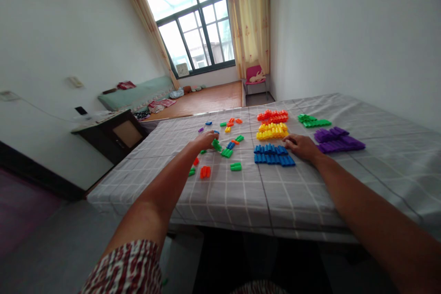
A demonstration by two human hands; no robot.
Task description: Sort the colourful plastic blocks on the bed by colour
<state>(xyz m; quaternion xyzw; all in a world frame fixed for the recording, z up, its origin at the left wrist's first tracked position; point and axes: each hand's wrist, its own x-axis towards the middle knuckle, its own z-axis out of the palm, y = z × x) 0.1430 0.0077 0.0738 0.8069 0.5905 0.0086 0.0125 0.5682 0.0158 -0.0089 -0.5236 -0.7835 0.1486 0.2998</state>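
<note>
Left of centre in the frame, the left hand (206, 138) reaches among mixed loose pieces (205, 172), its fingertips drawn narrow and apparently pinching a small green piece (216, 145) just above the checked tablecloth (220, 200). Right of centre, the right hand (301, 145) has its fingers curled beside the yellow rows (272, 132) and the blue rows (274, 155); whether it touches or holds anything, I cannot tell. Orange-red rows (273, 116) lie beyond the yellow ones, while farther right are the green group (313, 121) and the purple group (341, 141), making 5 groups by colour.

The step in hand looks like picking 1 green item out of the loose ones. As I judge it, the next move calls for a secure pinch and a lift clear of the green pair (227, 152) just beside it, without nudging the neat rows.
</note>
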